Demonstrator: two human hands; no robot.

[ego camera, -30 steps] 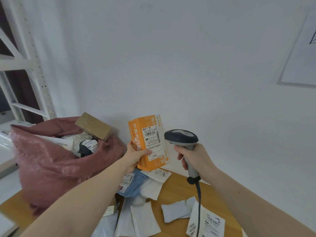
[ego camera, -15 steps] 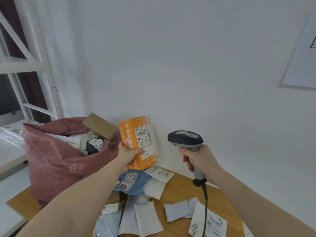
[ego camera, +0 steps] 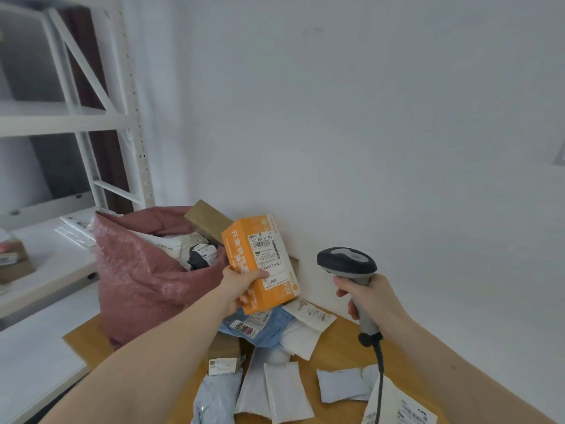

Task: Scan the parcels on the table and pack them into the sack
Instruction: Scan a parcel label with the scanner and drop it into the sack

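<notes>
My left hand (ego camera: 241, 281) holds the orange parcel (ego camera: 260, 261) in a closed grip, label toward me, raised above the tabletop (ego camera: 339, 341) just right of the pink sack (ego camera: 146, 276). My right hand (ego camera: 376, 304) wraps the handle of the grey scanner (ego camera: 347, 263), held beside the parcel and apart from it. The sack stands open with parcels inside and a brown box (ego camera: 208, 221) at its rim. White and blue mailers (ego camera: 287, 390) lie on the tabletop below.

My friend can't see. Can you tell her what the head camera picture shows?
A left hand holds up an orange box beside a pink sack stuffed with parcels. The right hand grips a scanner above mailers lying on a wooden table.
</notes>
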